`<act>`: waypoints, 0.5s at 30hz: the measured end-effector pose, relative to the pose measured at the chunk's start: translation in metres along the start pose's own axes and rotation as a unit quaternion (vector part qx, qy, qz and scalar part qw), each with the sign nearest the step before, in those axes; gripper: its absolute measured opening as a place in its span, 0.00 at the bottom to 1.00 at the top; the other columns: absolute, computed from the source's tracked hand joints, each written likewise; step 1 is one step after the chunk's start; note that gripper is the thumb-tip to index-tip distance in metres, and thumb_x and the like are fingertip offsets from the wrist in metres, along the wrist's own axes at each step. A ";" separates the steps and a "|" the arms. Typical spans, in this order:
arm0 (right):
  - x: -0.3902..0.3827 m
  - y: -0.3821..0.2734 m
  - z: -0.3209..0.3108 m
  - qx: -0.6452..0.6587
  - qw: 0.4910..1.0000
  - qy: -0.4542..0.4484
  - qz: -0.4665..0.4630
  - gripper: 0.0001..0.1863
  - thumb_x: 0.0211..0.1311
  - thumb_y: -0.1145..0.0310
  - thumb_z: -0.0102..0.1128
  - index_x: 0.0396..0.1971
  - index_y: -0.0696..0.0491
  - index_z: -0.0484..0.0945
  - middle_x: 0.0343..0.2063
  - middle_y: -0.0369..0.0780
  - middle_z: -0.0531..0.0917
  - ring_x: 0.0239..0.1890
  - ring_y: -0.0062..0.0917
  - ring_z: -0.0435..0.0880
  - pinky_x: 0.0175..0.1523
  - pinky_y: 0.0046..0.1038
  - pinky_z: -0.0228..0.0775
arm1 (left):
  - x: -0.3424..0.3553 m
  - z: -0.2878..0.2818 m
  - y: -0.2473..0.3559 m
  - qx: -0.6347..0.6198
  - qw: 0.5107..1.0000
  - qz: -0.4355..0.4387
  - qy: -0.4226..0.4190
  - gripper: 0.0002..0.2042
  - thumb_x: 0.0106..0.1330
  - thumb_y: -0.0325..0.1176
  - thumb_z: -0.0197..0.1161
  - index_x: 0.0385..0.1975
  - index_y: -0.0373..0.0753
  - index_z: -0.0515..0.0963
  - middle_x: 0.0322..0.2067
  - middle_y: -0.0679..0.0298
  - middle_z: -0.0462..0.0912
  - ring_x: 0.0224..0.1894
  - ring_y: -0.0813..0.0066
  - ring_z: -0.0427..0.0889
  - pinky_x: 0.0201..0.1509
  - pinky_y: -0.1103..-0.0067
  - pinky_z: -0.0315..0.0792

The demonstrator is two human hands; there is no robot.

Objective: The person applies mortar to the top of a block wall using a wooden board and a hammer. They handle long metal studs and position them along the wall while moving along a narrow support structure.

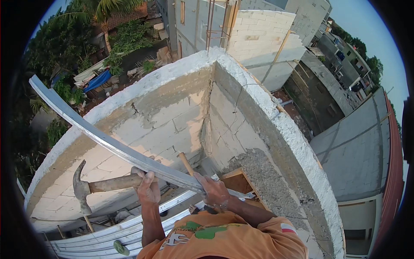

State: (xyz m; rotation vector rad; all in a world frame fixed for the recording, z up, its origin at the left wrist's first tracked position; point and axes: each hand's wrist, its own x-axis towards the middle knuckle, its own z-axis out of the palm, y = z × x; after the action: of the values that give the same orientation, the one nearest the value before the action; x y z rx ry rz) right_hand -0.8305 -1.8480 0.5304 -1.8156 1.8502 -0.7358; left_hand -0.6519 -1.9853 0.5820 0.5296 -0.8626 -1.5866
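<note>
A long, light-grey metal channel (105, 140) slants from the upper left down to my body. My right hand (214, 191) is closed around its near end. My left hand (148, 188) grips the wooden handle of a claw hammer (110, 184), with its fingers also against the channel's underside. The hammer's dark, worn head points left, below the channel. Just past my right hand a short wooden stick (185, 163) shows behind the channel; whether that hand touches it is hidden.
Two block walls with rough white tops (297, 144) meet at a corner ahead. Several long metal channels (103, 241) lie below at the lower left, near a wooden frame (239, 181). Beyond the walls the ground drops away to trees (58, 47), a blue tarp (97, 81) and neighbouring buildings.
</note>
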 end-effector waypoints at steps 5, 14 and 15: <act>-0.024 -0.011 -0.055 -0.024 0.993 0.085 0.074 0.40 0.48 0.72 0.68 0.64 0.54 0.60 0.44 0.51 0.80 0.39 0.48 0.83 0.40 0.43 0.77 | 0.012 0.006 -0.003 -0.038 0.999 0.005 -0.011 0.12 0.55 0.21 0.60 0.31 0.43 0.64 0.41 0.54 0.79 0.46 0.60 0.78 0.51 0.67 0.70; -0.105 -0.044 -0.209 -0.279 0.897 0.236 0.247 0.44 0.39 0.80 0.69 0.64 0.55 0.63 0.40 0.52 0.79 0.37 0.49 0.82 0.40 0.42 0.76 | 0.001 -0.045 -0.011 0.063 0.998 -0.016 0.011 0.10 0.54 0.24 0.59 0.29 0.41 0.62 0.22 0.60 0.72 0.27 0.68 0.75 0.34 0.75 0.67; -0.112 -0.044 -0.220 -0.280 0.896 0.237 0.250 0.44 0.39 0.80 0.69 0.64 0.55 0.63 0.40 0.52 0.79 0.37 0.49 0.82 0.40 0.42 0.76 | -0.001 -0.049 -0.014 0.073 0.997 -0.021 0.016 0.10 0.54 0.24 0.59 0.29 0.41 0.62 0.22 0.60 0.72 0.27 0.68 0.75 0.34 0.75 0.67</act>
State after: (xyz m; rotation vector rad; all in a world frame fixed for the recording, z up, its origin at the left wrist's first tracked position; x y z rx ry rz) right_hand -0.9349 -1.7212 0.7200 -1.3905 2.9466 -0.5007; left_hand -0.6240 -1.9959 0.5404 0.6789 -0.9530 -1.5557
